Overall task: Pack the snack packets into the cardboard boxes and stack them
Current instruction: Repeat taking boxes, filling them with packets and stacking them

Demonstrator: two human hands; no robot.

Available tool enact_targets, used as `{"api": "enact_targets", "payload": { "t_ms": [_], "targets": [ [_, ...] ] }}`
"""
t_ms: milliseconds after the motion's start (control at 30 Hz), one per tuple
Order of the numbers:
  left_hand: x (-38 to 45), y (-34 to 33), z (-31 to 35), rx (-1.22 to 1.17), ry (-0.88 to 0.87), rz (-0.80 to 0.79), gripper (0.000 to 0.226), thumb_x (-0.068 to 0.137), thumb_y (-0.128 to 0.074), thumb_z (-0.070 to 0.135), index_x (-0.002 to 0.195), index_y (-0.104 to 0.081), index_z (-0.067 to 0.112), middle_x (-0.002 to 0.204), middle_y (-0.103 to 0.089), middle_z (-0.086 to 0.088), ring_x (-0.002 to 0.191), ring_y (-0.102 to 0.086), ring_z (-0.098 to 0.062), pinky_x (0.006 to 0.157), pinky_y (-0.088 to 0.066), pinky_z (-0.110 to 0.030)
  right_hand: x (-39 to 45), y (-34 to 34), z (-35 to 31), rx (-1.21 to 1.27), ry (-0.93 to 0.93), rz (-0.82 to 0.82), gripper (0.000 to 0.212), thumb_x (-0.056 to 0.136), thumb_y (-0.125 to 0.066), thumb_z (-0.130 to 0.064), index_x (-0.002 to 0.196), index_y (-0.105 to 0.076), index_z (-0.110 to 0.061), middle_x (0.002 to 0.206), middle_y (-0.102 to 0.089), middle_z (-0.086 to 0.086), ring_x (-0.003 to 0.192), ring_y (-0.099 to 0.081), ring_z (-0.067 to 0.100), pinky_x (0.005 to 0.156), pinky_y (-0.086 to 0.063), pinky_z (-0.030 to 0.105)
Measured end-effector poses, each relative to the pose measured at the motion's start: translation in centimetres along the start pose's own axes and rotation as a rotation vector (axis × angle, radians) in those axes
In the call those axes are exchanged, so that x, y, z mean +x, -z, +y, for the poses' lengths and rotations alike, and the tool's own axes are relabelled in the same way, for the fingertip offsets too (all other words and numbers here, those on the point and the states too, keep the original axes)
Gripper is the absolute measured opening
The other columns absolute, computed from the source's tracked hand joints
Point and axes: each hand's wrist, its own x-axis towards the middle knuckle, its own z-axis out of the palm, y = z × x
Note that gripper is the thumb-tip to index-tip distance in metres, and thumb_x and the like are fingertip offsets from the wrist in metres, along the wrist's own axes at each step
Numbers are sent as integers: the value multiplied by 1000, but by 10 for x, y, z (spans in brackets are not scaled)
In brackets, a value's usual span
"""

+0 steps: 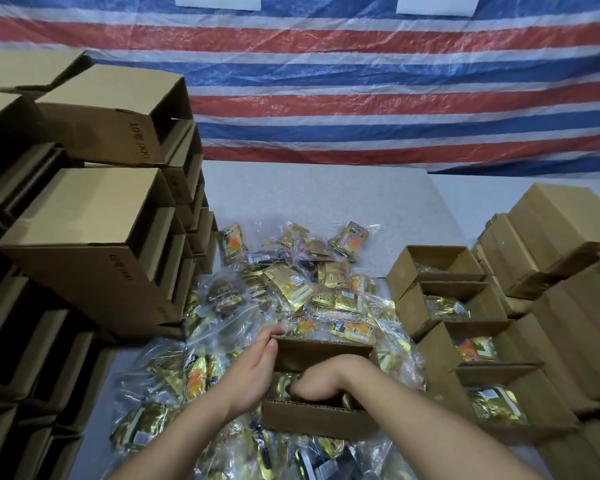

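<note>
Nearest me, the right hand (321,388) is plunged into the open cardboard box (321,415), curled on a foil packet, as far as I can tell. Beside it, the left hand (257,367) grips the box's left wall. Snack packets (291,285) beyond look light and slippery; pinch their edges.
</note>
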Motion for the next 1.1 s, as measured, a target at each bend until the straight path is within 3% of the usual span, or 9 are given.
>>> {"api": "enact_targets", "payload": {
  "t_ms": [67,167,267,333,467,667,833,967,1100],
  "targets": [
    [3,3,-1,2,-7,-6,26,107,-25,36,122,-45,45,111,-59,15,93,-57,4,70,-41,-12,-17,1,1,1,74,167,47,101,-33,-45,110,-62,-9,111,-65,14,89,-60,24,80,-49,33],
    [6,9,-1,52,-4,-43,26,107,-25,38,119,-46,49,108,-62,13,87,-61,3,66,-43,-9,-53,-6,16,168,207,698,31,95,-47,-49,79,-59,-25,75,-64,-9,64,-60,7,55,-45,26],
    [14,13,8,37,13,-36,26,106,-29,36,120,-50,45,116,-62,11,94,-61,-5,71,-44,-11,-71,-12,41,56,227,1101,21,94,-52,-43,112,-57,-33,109,-55,-17,101,-52,4,94,-46,29],
    [31,13,24,62,-21,38,26,106,-33,34,125,-51,36,119,-61,6,104,-59,-12,79,-45,-21,-63,-17,60,16,136,999,46,98,-49,-41,141,-45,-25,135,-48,-7,126,-45,14,113,-35,39],
    [87,-5,82,186,-147,170,31,104,-40,32,127,-55,18,109,-64,4,93,-59,-4,73,-45,-22,-46,-25,86,303,119,851,30,97,-53,-41,123,-57,-26,118,-59,-6,104,-57,12,95,-51,36],
    [160,-85,131,925,-403,-336,50,96,-55,29,144,-44,17,141,-53,-8,125,-52,-26,103,-45,-39,-38,-23,95,299,195,862,27,85,-49,-58,88,-53,-31,89,-53,-14,79,-54,4,65,-48,29],
    [190,-141,110,1437,-474,-704,57,92,-62,19,144,-41,18,141,-53,-8,128,-51,-29,100,-46,-44,-30,-40,102,404,203,1030,39,85,-31,-70,75,-38,-32,79,-50,-12,72,-52,9,61,-43,36],
    [200,-162,93,1575,-527,-664,39,100,-46,30,135,-53,15,137,-56,-11,125,-52,-30,102,-42,-43,-24,-49,108,488,201,1118,39,92,-35,-61,68,-36,-30,72,-46,-11,64,-46,4,51,-29,24],
    [208,-166,83,1717,-569,-602,44,97,-50,33,135,-53,10,140,-52,-14,131,-44,-31,110,-32,-44,-23,-48,111,538,192,1113,41,93,-37,-57,66,-39,-26,71,-48,-8,62,-47,8,51,-30,30]
  ]
}}
